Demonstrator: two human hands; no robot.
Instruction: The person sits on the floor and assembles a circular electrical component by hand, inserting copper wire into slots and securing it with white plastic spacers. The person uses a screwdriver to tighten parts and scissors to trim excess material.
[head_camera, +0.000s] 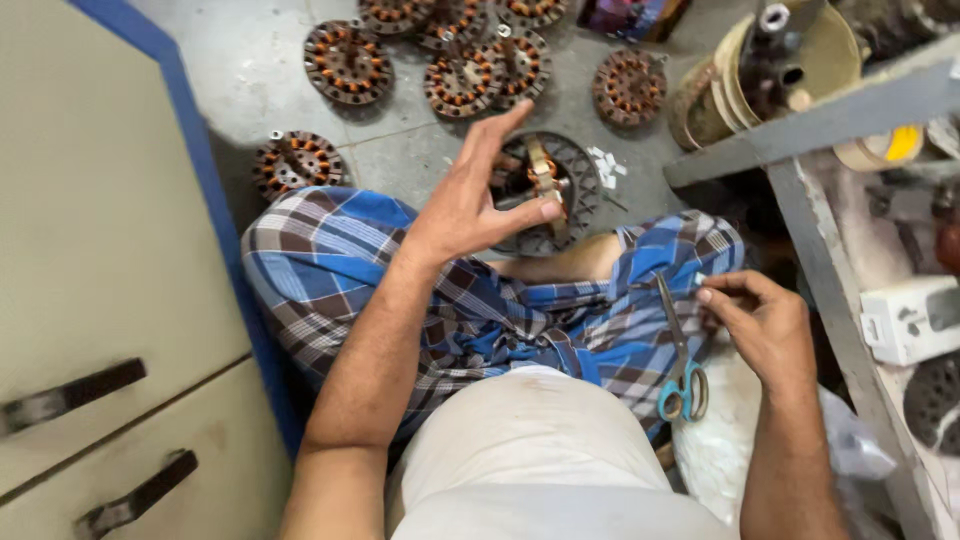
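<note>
Left hand (470, 205) is being held spread above the wound stator (545, 190) on the floor, right hand (765, 325) is pinching a small white slip (700, 280) beside scissors (680, 370); best kept pinched firmly.

A grey concrete floor (260, 70) runs to the far side, dusty and seamed. On the left stands a cream cabinet (90, 200) with a blue edge and dark handles (70, 395). A grey metal frame (810, 125) rises on the right.

Cabinet (100, 250) blocks left; metal frame (820, 180) hems right.
</note>
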